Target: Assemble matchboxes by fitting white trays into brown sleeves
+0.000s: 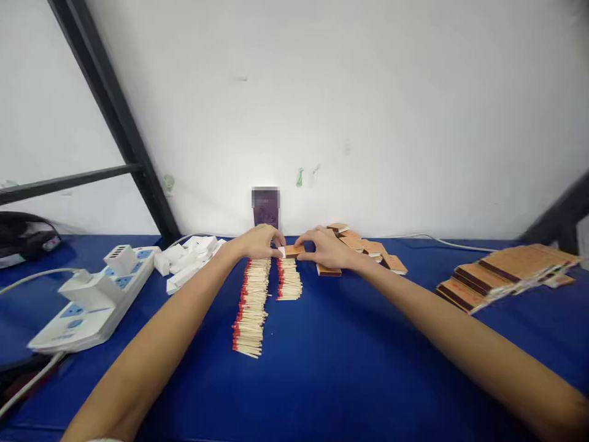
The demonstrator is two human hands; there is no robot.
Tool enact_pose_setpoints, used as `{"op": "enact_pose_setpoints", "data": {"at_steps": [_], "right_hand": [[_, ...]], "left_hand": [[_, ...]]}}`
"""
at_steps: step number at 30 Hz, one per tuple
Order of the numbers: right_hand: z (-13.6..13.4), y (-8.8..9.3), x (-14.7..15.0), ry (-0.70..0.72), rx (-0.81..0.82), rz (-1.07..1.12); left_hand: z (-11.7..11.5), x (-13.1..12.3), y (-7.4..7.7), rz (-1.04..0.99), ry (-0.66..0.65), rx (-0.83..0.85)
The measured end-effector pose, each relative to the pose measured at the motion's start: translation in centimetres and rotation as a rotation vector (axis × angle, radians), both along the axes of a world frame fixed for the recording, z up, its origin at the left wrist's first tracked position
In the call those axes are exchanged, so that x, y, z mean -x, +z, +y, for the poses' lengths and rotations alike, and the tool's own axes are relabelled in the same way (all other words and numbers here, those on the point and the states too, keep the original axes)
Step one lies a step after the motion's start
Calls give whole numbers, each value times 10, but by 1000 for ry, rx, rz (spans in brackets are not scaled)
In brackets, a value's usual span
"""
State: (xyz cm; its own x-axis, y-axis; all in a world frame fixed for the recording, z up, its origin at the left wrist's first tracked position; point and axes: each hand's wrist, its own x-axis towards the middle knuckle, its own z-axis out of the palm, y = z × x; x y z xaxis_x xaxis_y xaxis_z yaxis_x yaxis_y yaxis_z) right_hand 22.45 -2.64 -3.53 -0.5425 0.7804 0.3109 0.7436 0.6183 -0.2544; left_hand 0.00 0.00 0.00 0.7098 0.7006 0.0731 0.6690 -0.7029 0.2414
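A small matchbox (pixel 294 250) is held level between both hands, just above the far end of the matches. Its white inner tray (pixel 281 252) sticks out partly from the left end of the orange sleeve. My left hand (pixel 261 241) pinches the tray end. The sleeve's right end is between the thumb and fingers of my right hand (pixel 324 245). Below lie two rows of red-tipped matches, a long left row (pixel 251 307) and a shorter right row (pixel 289 282). What the tray holds cannot be made out.
Loose orange matchbox sleeves (pixel 363 245) lie beyond my right forearm, and stacked ones (pixel 510 273) at the far right. White trays (pixel 191 258) are piled left, near a power strip (pixel 99 301) with plugs and cables. A dark purple box (pixel 266 212) stands against the wall.
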Motion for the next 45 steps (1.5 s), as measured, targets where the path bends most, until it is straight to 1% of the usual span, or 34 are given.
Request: {"op": "enact_pose_setpoints", "data": {"at_steps": [6,10,14,18,20,23,25,27,30,33,36,38,40,42,44,45], "right_hand": [[4,-2,-15,-42,8,7],[3,4,-23,-42,14,-7],[-2,16,-30,-78,26,23],[-12,38,-38,-88,32,178],[-18,50,-45,-134,4,239],[-26,65,-57,-253,-50,273],[-28,70,-68,-343,-58,299],[-28,69,-81,-428,-24,312],[-24,59,-101,-544,18,234],[-18,43,-119,-649,14,72],[-14,30,-130,-761,17,-15],[-13,27,-134,-815,27,-48],[-15,29,-137,-797,64,-71],[-22,37,-142,-720,85,-48],[-37,48,-149,-644,41,16],[-47,54,-153,-623,-10,54]], "left_hand": [[3,7,-2,14,23,3],[6,8,-4,16,26,7],[4,8,-4,2,20,21],[1,8,-1,-40,27,15],[0,8,2,-70,38,-2],[-3,8,8,-108,58,-32],[-7,10,14,-130,73,-50],[-14,15,20,-155,91,-71],[-26,29,27,-188,143,-108],[-41,51,31,-173,246,-155],[-56,76,32,-148,365,-217],[-69,92,30,-137,423,-264],[-84,108,24,-124,462,-319],[-101,123,15,-105,499,-373],[-118,137,3,-73,553,-406],[-126,143,-3,-63,577,-417]]}}
